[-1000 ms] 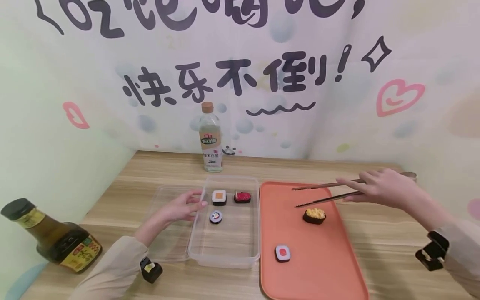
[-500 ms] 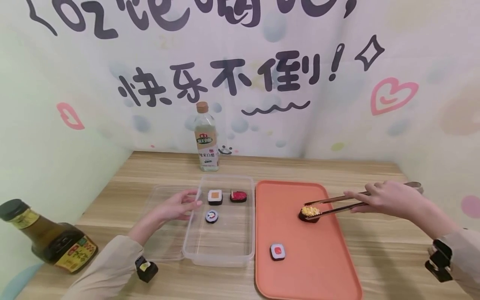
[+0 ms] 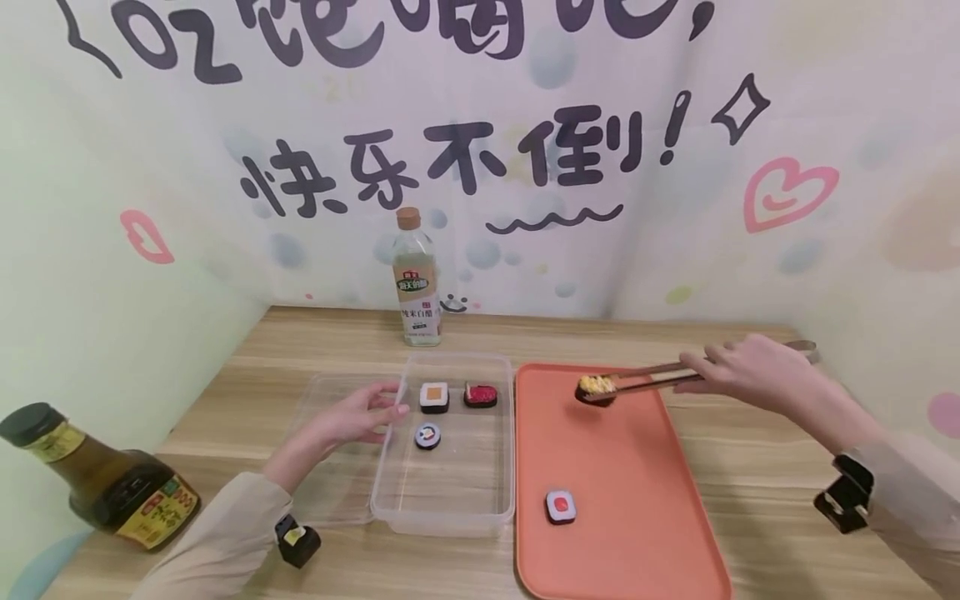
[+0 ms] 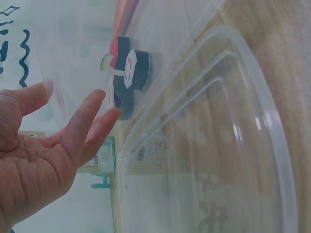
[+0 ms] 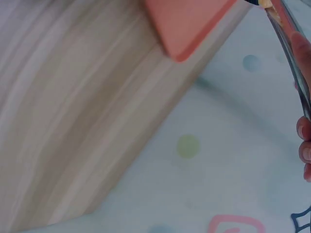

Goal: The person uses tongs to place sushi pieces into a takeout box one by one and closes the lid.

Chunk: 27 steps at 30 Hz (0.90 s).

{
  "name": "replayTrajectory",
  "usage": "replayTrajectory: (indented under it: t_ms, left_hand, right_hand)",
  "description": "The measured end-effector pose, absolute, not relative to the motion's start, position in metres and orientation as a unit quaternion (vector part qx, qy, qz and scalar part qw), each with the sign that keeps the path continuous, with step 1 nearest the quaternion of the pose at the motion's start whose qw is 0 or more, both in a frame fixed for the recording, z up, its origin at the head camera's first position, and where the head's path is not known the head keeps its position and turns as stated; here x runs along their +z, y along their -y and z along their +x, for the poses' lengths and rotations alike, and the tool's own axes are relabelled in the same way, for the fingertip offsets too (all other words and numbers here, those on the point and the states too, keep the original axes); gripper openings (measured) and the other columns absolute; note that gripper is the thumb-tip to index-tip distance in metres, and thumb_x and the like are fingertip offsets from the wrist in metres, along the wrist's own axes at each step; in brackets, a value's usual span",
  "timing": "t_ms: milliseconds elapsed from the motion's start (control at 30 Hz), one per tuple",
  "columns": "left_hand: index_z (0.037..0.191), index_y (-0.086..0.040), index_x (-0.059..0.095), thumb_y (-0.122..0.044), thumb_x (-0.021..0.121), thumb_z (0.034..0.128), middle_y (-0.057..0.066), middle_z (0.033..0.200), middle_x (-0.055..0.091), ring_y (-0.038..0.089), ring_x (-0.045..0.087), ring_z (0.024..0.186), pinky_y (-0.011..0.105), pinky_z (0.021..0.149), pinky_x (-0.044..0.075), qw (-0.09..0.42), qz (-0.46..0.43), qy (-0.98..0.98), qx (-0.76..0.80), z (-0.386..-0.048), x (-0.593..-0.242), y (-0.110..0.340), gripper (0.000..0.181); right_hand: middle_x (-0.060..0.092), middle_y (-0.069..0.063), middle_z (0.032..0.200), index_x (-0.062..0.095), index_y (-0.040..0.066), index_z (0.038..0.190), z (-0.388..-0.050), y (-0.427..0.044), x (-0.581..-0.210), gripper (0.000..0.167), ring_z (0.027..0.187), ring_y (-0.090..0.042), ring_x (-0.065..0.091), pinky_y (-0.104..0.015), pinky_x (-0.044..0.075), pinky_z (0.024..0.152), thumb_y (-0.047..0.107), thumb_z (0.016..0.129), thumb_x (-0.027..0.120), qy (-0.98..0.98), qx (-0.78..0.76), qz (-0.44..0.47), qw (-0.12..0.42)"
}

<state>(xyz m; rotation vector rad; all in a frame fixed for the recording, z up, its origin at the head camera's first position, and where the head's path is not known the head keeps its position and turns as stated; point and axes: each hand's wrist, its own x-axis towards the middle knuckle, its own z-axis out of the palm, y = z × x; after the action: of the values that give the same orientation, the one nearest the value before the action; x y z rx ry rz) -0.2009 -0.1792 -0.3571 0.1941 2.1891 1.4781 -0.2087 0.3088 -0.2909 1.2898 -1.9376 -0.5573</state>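
Note:
My right hand (image 3: 757,375) grips metal tongs (image 3: 652,381), whose tips hold a corn-topped sushi piece (image 3: 596,390) over the upper part of the orange tray (image 3: 622,500). Lower on that tray lies a sushi piece with a red centre (image 3: 560,506). My left hand (image 3: 360,417) has its thumb and fingers at the left wall of the clear container (image 3: 442,521), fingers loosely extended in the left wrist view. Inside the container are a square orange-centred piece (image 3: 434,397), a red-topped piece (image 3: 481,395) and a round piece (image 3: 427,435).
A clear lid (image 3: 330,492) lies left of the container, partly under my left forearm. A clear labelled bottle (image 3: 417,287) stands at the table's back edge, and a dark sauce bottle (image 3: 112,483) is at the left. A printed cloth (image 3: 525,267) hangs behind.
The tongs have closed on the corn-topped piece and carried it up and to the left, off its earlier spot. My left hand stays at the container's side.

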Motion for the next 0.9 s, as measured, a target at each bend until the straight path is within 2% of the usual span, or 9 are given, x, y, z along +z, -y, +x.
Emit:
replayTrajectory:
  t_ms: [100,200,333,400,433,533,667,900]
  left_hand:
    - [0.139,0.008,0.019,-0.017,0.051,0.0923,0.038,0.136,0.030,0.045,0.049,0.114,0.042,0.089,0.054,0.244,0.070,-0.803,0.539,-0.199,-0.356,0.180,0.063]
    - [0.139,0.009,0.019,-0.016,0.051,0.0923,0.039,0.136,0.030,0.046,0.049,0.114,0.042,0.088,0.054,0.241,0.070,-0.805,0.538,-0.199,-0.355,0.181,0.062]
    - [0.138,0.010,0.020,-0.016,0.051,0.0922,0.039,0.135,0.031,0.046,0.048,0.115,0.042,0.087,0.055,0.237,0.071,-0.805,0.539,-0.199,-0.357,0.180,0.060]
    - [0.137,0.009,0.021,-0.017,0.051,0.0922,0.038,0.135,0.032,0.046,0.047,0.115,0.042,0.087,0.055,0.237,0.069,-0.805,0.540,-0.200,-0.358,0.179,0.060]
    - [0.137,0.009,0.022,-0.017,0.052,0.0919,0.038,0.135,0.032,0.046,0.047,0.115,0.042,0.086,0.055,0.236,0.066,-0.804,0.541,-0.200,-0.358,0.178,0.060]
    - [0.138,0.008,0.022,-0.018,0.052,0.0920,0.037,0.134,0.033,0.045,0.048,0.114,0.042,0.086,0.055,0.237,0.066,-0.804,0.541,-0.200,-0.361,0.177,0.061]
    - [0.138,0.008,0.022,-0.017,0.052,0.0922,0.038,0.133,0.033,0.045,0.049,0.114,0.041,0.085,0.056,0.238,0.066,-0.801,0.546,-0.200,-0.362,0.177,0.060]
    - [0.138,0.008,0.021,-0.016,0.051,0.0926,0.037,0.134,0.032,0.046,0.046,0.117,0.042,0.087,0.055,0.239,0.065,-0.798,0.549,-0.202,-0.360,0.179,0.060]
  right_hand:
    - [0.038,0.000,0.058,0.049,0.009,0.091,-0.217,-0.290,-0.279,0.042,0.043,-0.011,0.021,-0.020,0.012,0.034,0.032,0.102,0.015,0.742,-0.188,0.510,0.393]
    - [0.042,-0.002,0.061,0.056,0.013,0.101,-0.222,-0.268,-0.268,0.047,0.042,-0.013,0.025,-0.021,0.015,0.033,0.035,0.101,0.015,0.737,-0.179,0.508,0.408]
    - [0.037,-0.002,0.056,0.058,0.015,0.100,-0.226,-0.236,-0.258,0.053,0.040,-0.013,0.022,-0.021,0.016,0.032,0.043,0.099,0.013,0.744,-0.174,0.498,0.411]
    - [0.042,-0.002,0.055,0.059,0.014,0.099,-0.228,-0.220,-0.256,0.057,0.039,-0.014,0.027,-0.022,0.019,0.030,0.047,0.098,0.012,0.745,-0.172,0.502,0.403]
    - [0.044,-0.002,0.055,0.059,0.014,0.100,-0.228,-0.213,-0.256,0.059,0.038,-0.014,0.029,-0.022,0.019,0.030,0.047,0.097,0.011,0.747,-0.174,0.508,0.393]
    - [0.051,-0.001,0.057,0.060,0.014,0.098,-0.228,-0.189,-0.254,0.047,0.037,-0.014,0.035,-0.022,0.025,0.029,0.049,0.095,0.029,0.746,-0.192,0.533,0.349]
    - [0.051,0.003,0.053,0.058,0.015,0.087,-0.224,-0.154,-0.257,0.037,0.037,-0.010,0.040,-0.022,0.033,0.032,0.052,0.083,0.052,0.739,-0.234,0.567,0.278]
    - [0.050,0.011,0.049,0.058,0.023,0.067,-0.218,-0.117,-0.267,0.037,0.040,-0.005,0.042,-0.021,0.038,0.036,0.058,0.080,0.052,0.741,-0.316,0.556,0.204]
